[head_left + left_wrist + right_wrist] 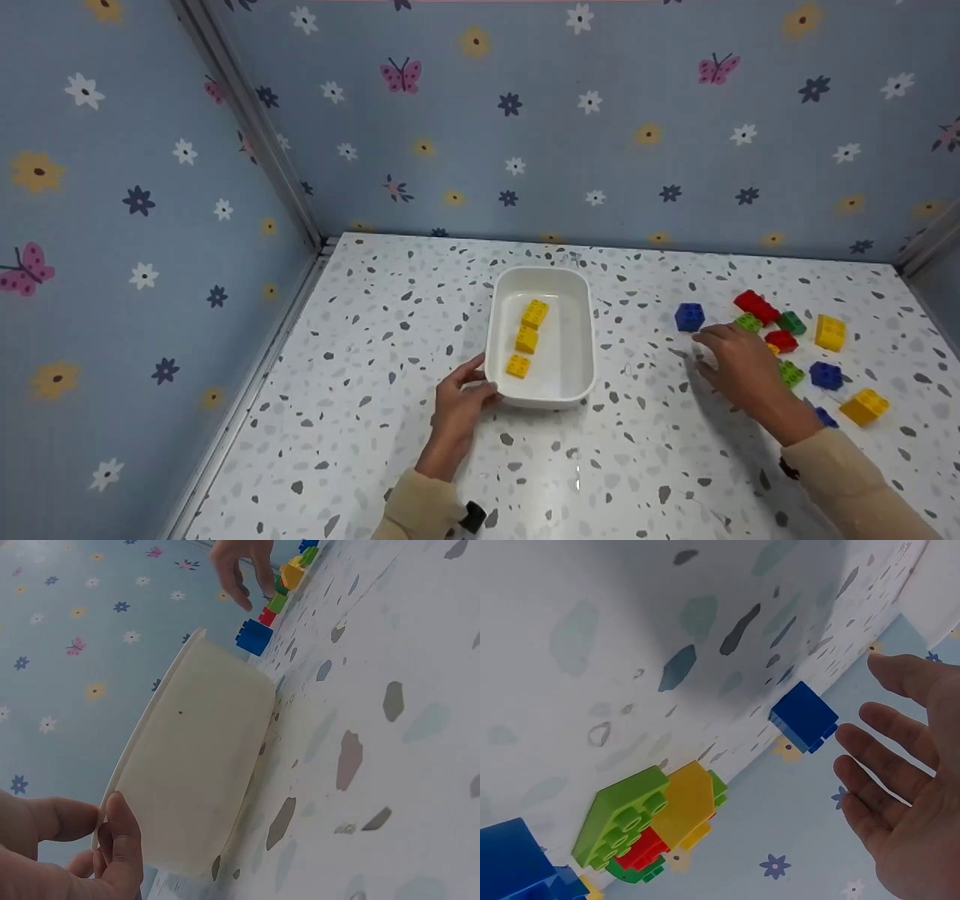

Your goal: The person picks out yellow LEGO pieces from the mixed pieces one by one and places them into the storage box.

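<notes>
A white tub [577, 345] stands mid-table with three yellow bricks [526, 339] in it. My left hand [459, 405] pinches the tub's rim at its near left corner; the left wrist view shows thumb and fingers [120, 840] on either side of the rim. Over the right of the table, my right hand [739, 367] hovers just nearer than a blue brick [689, 317]. In the right wrist view its fingers [885, 735] are spread and hold nothing, with the blue brick [804, 718] beyond the fingertips.
Several loose bricks lie right of the right hand: red [756, 307], dark green [791, 323], light green [790, 373], yellow [830, 332] and blue [826, 376]. Another yellow brick [865, 406] sits nearer the right edge. Flower-patterned walls [555, 165] enclose the table's back and left.
</notes>
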`<action>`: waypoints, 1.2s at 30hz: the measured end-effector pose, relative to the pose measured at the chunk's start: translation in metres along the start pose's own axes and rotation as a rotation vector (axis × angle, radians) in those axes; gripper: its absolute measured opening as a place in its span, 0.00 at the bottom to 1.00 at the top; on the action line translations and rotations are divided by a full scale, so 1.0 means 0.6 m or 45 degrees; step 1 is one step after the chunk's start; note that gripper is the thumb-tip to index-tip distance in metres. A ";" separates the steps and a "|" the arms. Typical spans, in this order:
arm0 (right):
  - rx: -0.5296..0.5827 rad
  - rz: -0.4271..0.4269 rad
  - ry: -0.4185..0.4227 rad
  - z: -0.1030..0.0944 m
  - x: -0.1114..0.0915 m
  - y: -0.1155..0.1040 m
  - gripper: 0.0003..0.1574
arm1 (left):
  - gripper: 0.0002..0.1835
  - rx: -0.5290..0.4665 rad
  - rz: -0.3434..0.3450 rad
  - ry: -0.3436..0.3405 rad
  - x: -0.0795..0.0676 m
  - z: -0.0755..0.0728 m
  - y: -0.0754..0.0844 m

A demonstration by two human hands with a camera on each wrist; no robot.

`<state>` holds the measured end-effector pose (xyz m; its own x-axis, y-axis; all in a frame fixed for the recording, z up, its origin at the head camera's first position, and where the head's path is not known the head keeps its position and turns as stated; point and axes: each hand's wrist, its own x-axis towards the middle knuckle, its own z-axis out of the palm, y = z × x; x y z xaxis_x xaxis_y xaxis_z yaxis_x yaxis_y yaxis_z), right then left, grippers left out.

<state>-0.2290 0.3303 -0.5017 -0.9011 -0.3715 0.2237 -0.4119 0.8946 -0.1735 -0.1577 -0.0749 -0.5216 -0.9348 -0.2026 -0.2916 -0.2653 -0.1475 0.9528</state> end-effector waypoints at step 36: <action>-0.072 0.182 0.034 -0.020 -0.059 0.076 0.26 | 0.31 0.014 0.021 0.000 0.001 -0.001 0.000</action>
<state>-0.2141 0.3872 -0.5058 -0.9457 -0.2333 0.2264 -0.2707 0.9507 -0.1513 -0.1582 -0.0755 -0.5219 -0.9392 -0.2049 -0.2756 -0.2522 -0.1332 0.9585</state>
